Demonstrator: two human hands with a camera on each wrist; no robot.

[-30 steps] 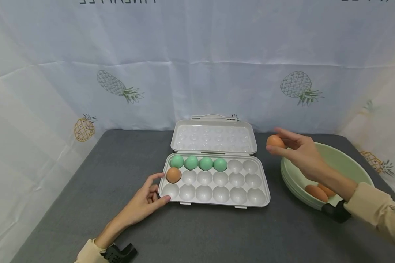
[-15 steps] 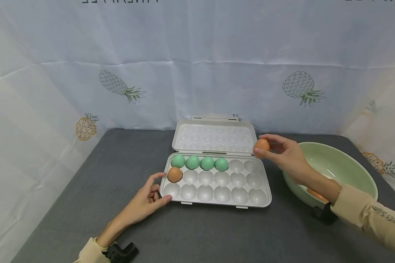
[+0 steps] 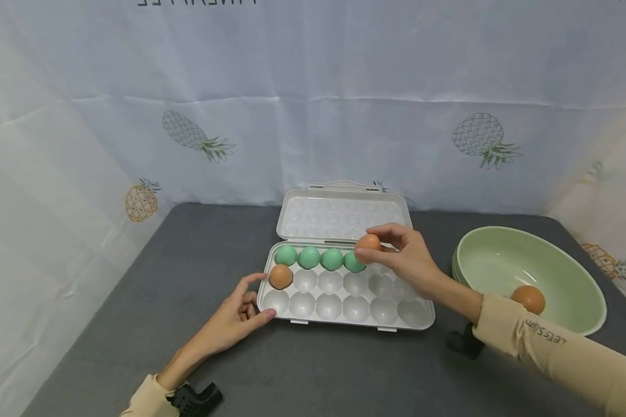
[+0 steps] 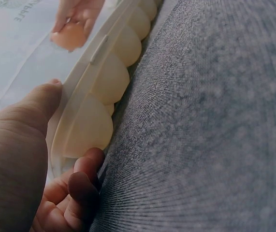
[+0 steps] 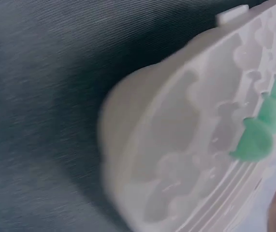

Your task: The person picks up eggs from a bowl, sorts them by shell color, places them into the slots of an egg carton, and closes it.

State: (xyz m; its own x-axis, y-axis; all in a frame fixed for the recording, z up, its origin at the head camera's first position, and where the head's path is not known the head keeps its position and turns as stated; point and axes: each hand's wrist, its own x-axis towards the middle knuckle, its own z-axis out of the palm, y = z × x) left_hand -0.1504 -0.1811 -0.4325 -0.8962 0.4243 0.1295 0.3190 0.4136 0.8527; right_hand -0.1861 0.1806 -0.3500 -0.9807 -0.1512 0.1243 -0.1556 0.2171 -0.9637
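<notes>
My right hand holds a brown egg between thumb and fingers, over the back row of a white egg carton. In the head view this egg overlaps the rightmost of several green eggs in that row. Another brown egg sits in the leftmost cup of the middle row. My left hand grips the carton's front left corner, index finger at the left side and thumb on the front rim. Its other fingers curl low beside the cups in the left wrist view.
The carton's lid lies tipped back behind it. A light green bowl stands at the right with a brown egg inside, partly behind my right sleeve. A patterned cloth hangs behind the dark table.
My right hand has carried the brown egg leftward from above the bowl's left rim to over the carton's back row. The left hand has stayed at the carton's corner.
</notes>
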